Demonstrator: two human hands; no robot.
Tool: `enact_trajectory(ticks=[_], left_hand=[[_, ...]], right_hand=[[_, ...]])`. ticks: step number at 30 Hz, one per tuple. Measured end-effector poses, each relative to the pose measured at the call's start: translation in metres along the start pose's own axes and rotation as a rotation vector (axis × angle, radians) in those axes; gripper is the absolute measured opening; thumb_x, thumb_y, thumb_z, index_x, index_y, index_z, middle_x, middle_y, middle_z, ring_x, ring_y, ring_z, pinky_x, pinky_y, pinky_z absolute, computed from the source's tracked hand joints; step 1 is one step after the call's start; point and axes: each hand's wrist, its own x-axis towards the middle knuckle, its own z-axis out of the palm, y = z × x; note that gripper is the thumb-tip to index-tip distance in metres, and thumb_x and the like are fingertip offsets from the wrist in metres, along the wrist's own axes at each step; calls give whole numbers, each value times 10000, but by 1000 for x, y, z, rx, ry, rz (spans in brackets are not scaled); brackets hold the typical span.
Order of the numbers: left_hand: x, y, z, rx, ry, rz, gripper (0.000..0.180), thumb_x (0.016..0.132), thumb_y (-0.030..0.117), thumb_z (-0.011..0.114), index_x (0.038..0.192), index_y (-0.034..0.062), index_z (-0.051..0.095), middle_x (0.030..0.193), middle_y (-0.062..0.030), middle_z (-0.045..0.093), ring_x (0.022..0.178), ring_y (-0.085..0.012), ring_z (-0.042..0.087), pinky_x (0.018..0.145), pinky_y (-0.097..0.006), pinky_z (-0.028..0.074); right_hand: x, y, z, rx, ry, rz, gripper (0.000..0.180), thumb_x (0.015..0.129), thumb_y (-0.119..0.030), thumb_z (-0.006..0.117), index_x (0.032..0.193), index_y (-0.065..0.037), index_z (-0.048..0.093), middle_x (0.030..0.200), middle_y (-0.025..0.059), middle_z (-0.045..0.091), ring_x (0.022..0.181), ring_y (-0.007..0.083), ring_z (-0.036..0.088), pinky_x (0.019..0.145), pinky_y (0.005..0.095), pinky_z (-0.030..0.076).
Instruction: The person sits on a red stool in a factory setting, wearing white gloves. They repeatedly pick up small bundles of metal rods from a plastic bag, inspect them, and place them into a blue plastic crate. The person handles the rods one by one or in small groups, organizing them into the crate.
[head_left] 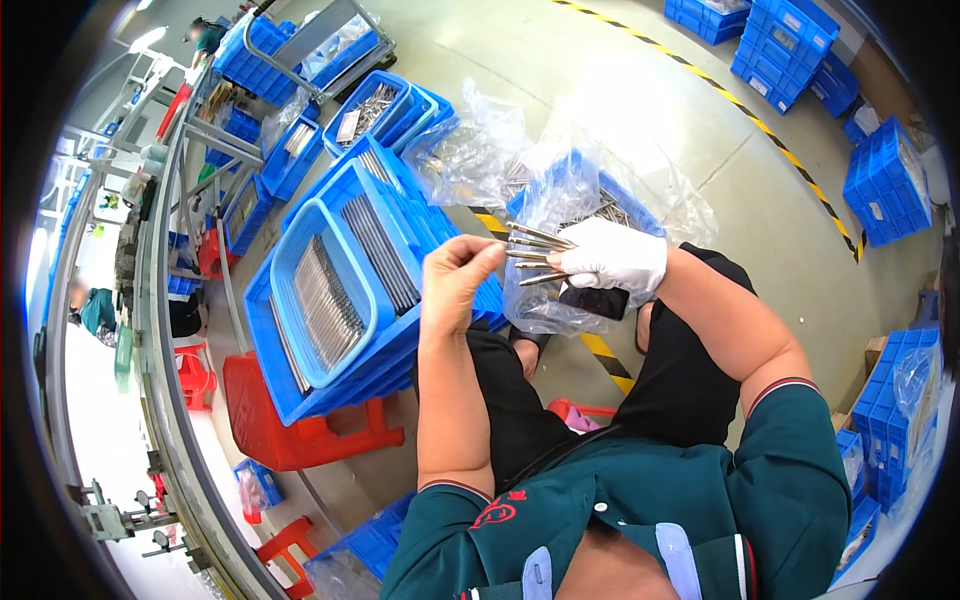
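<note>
My right hand (615, 255), in a white glove, is closed around several slim metal rods (535, 240) that fan out toward the left. My bare left hand (460, 275) is pinched beside the rods' left ends; whether a rod is between its fingertips is hidden. Beneath the gloved hand lies a dark, flat, phone-like object (594, 300). Just beyond it is a blue crate (645, 212) lined with clear plastic, with more metal rods inside. To the left, a light-blue basket (378, 318) full of rods rests in a blue crate (262, 335) that also has rods in it.
The crates stand on a red stool (265, 415). Clear plastic film (470, 140) spreads behind them. More blue crates (885, 185) are stacked at right, and a cart (345, 60) stands at far left. A metal-framed bench (165, 350) runs along the left. Black-and-yellow tape (740, 105) marks the floor.
</note>
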Motion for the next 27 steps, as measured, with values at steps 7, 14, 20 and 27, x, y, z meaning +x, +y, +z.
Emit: enact_trajectory(ticks=[7, 14, 20, 27], left_hand=[[-1, 0, 1, -44, 15, 28, 168, 795, 110, 723, 894, -16, 672, 788, -19, 644, 708, -59, 535, 657, -205, 417], [-3, -1, 6, 12, -24, 36, 173, 792, 119, 728, 878, -19, 668, 764, -8, 628, 670, -50, 509, 611, -199, 393], [-4, -2, 6, 92, -34, 29, 172, 785, 123, 735, 859, -18, 669, 741, -7, 623, 649, -42, 504, 592, -190, 389], [-1, 4, -9, 14, 60, 46, 150, 796, 96, 716, 881, -20, 674, 788, -35, 655, 707, -68, 559, 670, -206, 438]], right_hand=[[2, 2, 1, -90, -3, 32, 207, 884, -269, 588, 825, -73, 563, 591, -43, 431, 513, 43, 362, 445, 212, 321], [2, -2, 3, -283, 13, 21, 223, 885, -288, 586, 818, -76, 563, 575, -42, 436, 501, 51, 379, 456, 223, 349], [2, -1, 8, -211, 50, 41, 214, 875, -242, 600, 798, -46, 568, 575, -35, 446, 501, 46, 356, 445, 237, 286], [7, 9, 2, -77, 10, 43, 220, 879, -245, 612, 776, -58, 560, 588, -43, 442, 509, 44, 351, 448, 230, 283]])
